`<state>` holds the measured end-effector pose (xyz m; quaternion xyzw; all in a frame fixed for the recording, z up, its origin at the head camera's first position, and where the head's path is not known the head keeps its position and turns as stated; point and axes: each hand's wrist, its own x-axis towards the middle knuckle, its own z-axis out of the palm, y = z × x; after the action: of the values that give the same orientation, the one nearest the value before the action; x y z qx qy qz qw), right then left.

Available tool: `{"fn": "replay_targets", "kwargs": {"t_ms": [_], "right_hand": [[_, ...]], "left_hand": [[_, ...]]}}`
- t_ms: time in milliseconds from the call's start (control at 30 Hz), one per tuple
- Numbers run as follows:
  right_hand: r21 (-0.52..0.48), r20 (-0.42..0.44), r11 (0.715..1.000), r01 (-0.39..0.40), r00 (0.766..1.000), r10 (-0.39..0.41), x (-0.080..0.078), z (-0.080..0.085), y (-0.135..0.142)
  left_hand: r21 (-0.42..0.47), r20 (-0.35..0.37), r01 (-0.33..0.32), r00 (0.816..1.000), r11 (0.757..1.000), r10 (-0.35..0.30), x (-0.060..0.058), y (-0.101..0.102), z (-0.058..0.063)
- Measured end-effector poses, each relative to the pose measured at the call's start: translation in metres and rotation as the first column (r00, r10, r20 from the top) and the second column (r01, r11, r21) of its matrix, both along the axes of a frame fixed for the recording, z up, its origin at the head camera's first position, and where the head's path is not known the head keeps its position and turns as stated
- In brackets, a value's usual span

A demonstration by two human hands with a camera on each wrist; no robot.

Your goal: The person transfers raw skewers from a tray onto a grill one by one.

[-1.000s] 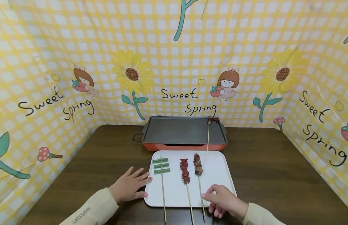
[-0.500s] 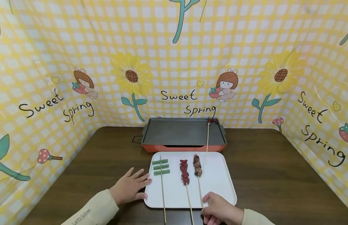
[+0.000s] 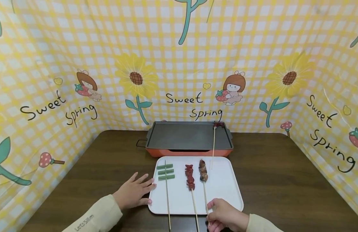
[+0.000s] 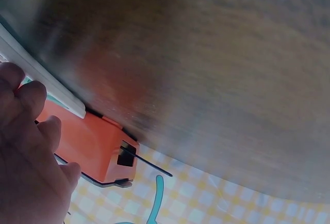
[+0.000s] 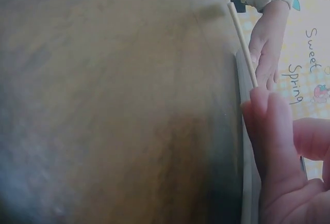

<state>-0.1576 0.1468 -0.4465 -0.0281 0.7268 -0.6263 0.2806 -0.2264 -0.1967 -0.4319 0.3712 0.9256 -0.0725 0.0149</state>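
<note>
My right hand (image 3: 225,214) has its thumb and fingers at the lower stick of a browned meat skewer (image 3: 203,172), pinching it near the front rim of the white tray (image 3: 225,190). In the right wrist view a bare wooden stick end (image 5: 242,43) shows just beyond the fingers (image 5: 278,126). My left hand (image 3: 134,191) lies with fingers spread and straight, tips at the tray's left rim. A red meat skewer (image 3: 190,178) and a skewer of green vegetable pieces (image 3: 165,172) lie on the tray, their sticks passing over its front rim.
Behind the tray stands an orange electric griddle (image 3: 190,151) with a dark flat plate (image 3: 182,135). Another skewer (image 3: 214,138) lies at its right side, its stick reaching over the tray. A checked cloth (image 3: 179,58) surrounds the back and sides of the wooden table (image 3: 271,180).
My right hand has moved slightly left and down along the stick of the browned meat skewer, and its fingers have closed on it. The left hand stays at the tray's rim.
</note>
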Motion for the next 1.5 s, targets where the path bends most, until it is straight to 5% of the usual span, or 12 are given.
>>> {"fn": "replay_targets", "kwargs": {"t_ms": [533,1500], "right_hand": [[-0.085,0.021,0.996,-0.033,0.999,0.035,-0.001,-0.006,0.003],[-0.074,-0.067,0.991,-0.109,0.992,0.104,-0.013,0.017,0.0]], "left_hand": [[-0.007,-0.012,-0.003,1.0,1.0,0.003,0.002,0.001,0.0],[-0.016,0.047,-0.025,0.999,1.0,0.025,0.001,0.001,0.002]]}}
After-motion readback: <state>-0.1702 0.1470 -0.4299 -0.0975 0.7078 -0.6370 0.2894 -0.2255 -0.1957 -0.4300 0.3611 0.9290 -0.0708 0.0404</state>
